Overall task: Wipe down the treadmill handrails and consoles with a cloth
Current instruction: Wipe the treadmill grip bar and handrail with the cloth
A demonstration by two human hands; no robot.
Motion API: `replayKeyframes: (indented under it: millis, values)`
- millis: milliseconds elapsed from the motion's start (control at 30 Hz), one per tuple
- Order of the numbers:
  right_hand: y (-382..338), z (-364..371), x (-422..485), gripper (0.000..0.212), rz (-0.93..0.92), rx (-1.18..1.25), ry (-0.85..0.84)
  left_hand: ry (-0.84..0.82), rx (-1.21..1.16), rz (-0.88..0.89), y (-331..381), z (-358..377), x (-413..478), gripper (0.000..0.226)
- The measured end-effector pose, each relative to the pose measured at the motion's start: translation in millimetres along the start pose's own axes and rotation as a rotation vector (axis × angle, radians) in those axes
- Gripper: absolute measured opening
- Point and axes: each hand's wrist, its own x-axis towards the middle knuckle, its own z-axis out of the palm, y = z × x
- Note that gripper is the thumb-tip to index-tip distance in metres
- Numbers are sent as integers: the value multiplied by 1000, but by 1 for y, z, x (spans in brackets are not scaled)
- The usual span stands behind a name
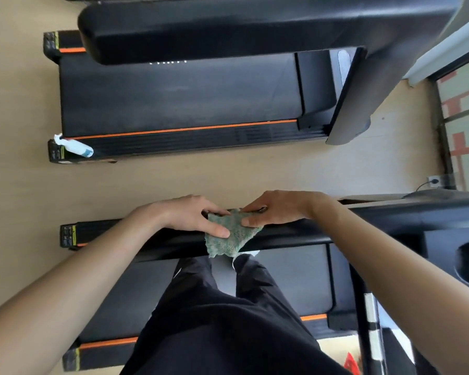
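Observation:
A green cloth (229, 234) lies draped over the black handrail (290, 232) of the treadmill I stand on. My left hand (191, 215) pinches the cloth's left edge between thumb and fingers. My right hand (275, 208) pinches its right corner from the other side. The lower part of the cloth hangs down over the rail's near face. The console (455, 255) with a round cup hole lies to the right, apart from both hands.
A second treadmill (179, 96) stands across a strip of wooden floor (201, 171), its big black handrail (228, 28) overhead. A spray bottle (75, 147) lies on that treadmill's rear corner. A wall socket (435, 181) and window sit at right.

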Motion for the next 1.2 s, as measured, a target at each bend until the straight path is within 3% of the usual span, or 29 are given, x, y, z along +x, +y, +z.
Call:
replayKeyframes:
  millis: [100, 333, 600, 700, 867, 967, 1200]
  values:
    - [-28, 4, 23, 63, 15, -32, -31, -5, -10, -7, -32, -7, -20, 90]
    - [-86, 15, 70, 61, -19, -22, -120, 2, -62, -3, -100, -20, -61, 91]
    - [-129, 28, 109, 61, -62, -15, -156, 110, -233, 30, -156, -14, -99, 72]
    - [-141, 31, 118, 64, -57, -28, -155, 188, -364, 74, -168, -3, -108, 62]
    - [-154, 34, 126, 61, -74, -54, -165, 356, -556, 84, -182, 24, -115, 74]
    - [-160, 36, 127, 61, -85, -67, -143, 449, -629, 75, -185, 38, -119, 68]
    - [-169, 61, 114, 67, -118, -109, 57, 725, -547, 103, -172, 71, -129, 68]
